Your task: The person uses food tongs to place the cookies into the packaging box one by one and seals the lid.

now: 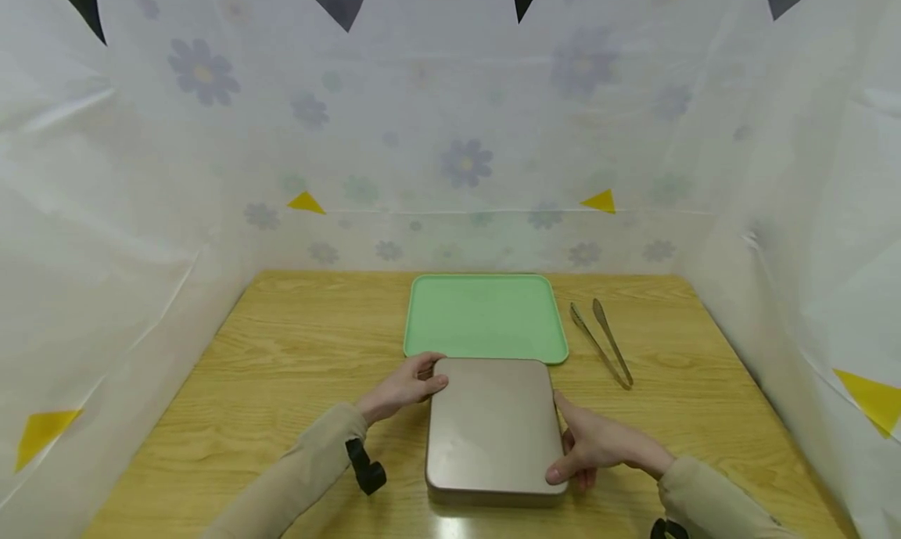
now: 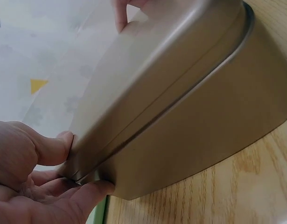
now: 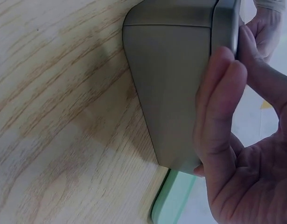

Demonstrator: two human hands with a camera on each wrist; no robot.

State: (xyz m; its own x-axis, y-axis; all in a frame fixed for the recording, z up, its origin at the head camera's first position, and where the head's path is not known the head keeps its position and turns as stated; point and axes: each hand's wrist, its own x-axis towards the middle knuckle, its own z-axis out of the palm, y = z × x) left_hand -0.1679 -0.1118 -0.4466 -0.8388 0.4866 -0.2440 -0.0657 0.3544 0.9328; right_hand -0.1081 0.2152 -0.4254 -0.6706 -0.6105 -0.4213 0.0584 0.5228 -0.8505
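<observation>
A flat, rectangular metal tin (image 1: pixel 496 422) with a champagne-coloured lid (image 2: pixel 157 70) lies on the wooden table. My left hand (image 1: pixel 403 388) grips the lid at its far left corner, thumb on top and fingers at the seam below. On the right side my right hand (image 1: pixel 601 443) holds the lid's edge, thumb near the front right corner and fingers along the side wall. In the left wrist view a dark line parts the lid from the base (image 2: pixel 194 135). The tin's contents are hidden under the lid.
A light green tray (image 1: pixel 486 312) lies just behind the tin. Metal tongs (image 1: pixel 611 347), spread apart, lie right of the tray. White sheeting (image 1: pixel 464 116) with flowers and coloured triangles encloses the table's back and sides.
</observation>
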